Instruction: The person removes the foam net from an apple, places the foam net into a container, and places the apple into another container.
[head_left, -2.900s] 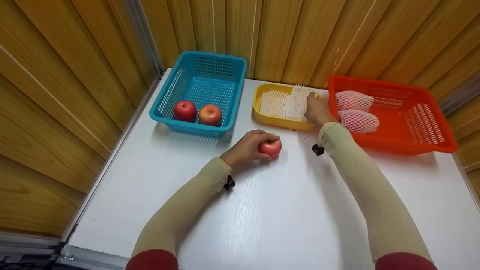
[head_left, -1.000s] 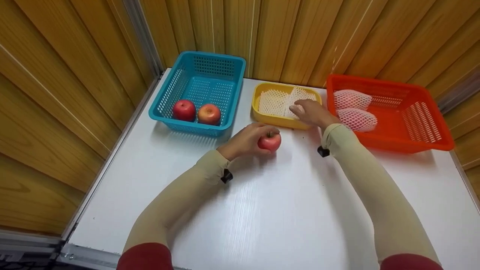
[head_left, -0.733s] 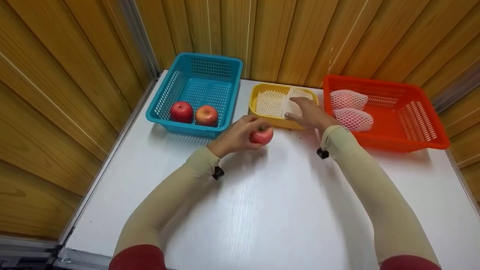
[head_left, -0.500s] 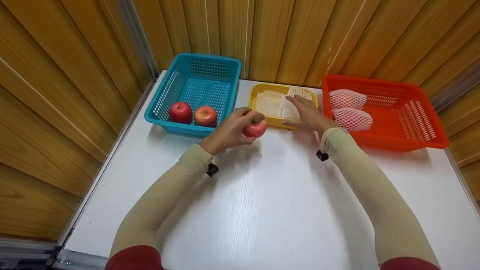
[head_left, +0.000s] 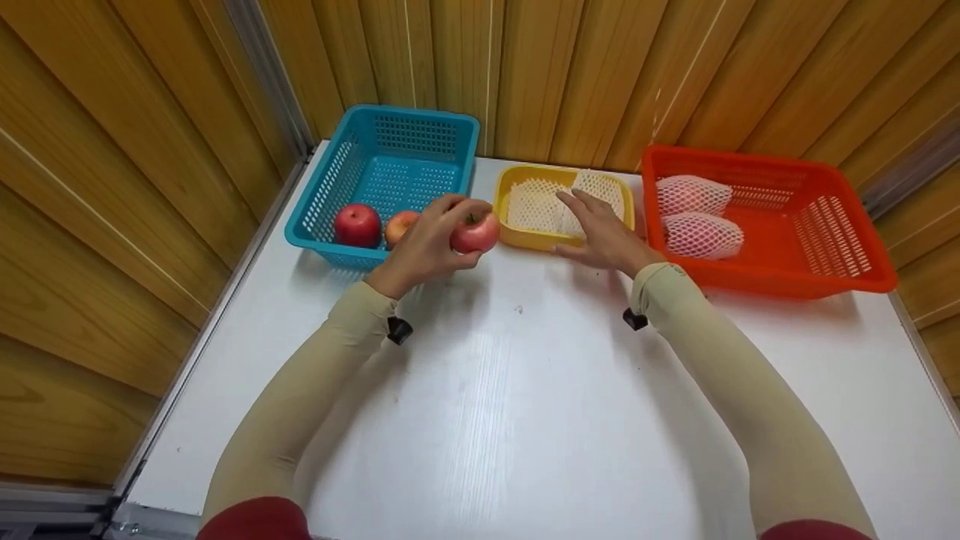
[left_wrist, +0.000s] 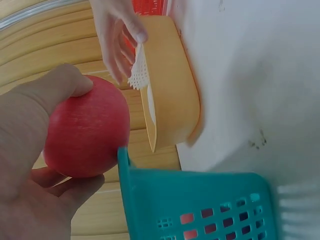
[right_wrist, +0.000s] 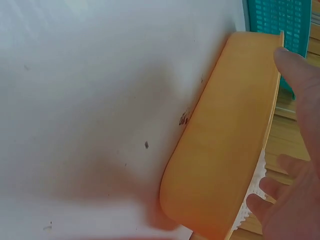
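Observation:
My left hand (head_left: 427, 244) grips a red apple (head_left: 476, 232) in the air beside the right front corner of the blue basket (head_left: 457, 135). In the left wrist view, thumb and fingers wrap the apple (left_wrist: 90, 127) close to the basket's rim (left_wrist: 125, 185). Two more apples lie in that basket: a red one (head_left: 358, 225) and a paler one (head_left: 397, 225), partly hidden by the hand. Over the yellow tray (head_left: 525, 238) hovers my right hand (head_left: 604, 236), fingers spread, holding nothing. White foam fruit nets (head_left: 534, 204) lie in the tray.
To the right stands a red basket (head_left: 787, 277) with two foam-netted fruits (head_left: 701, 236) at its left end. A wood-panelled wall (head_left: 570, 82) rises directly behind the containers. All three containers stand on a white table (head_left: 540, 420).
My left hand has lifted the apple off the table and carried it left toward the blue basket. My right hand has let go of a foam net, its fingers now spread, slightly left.

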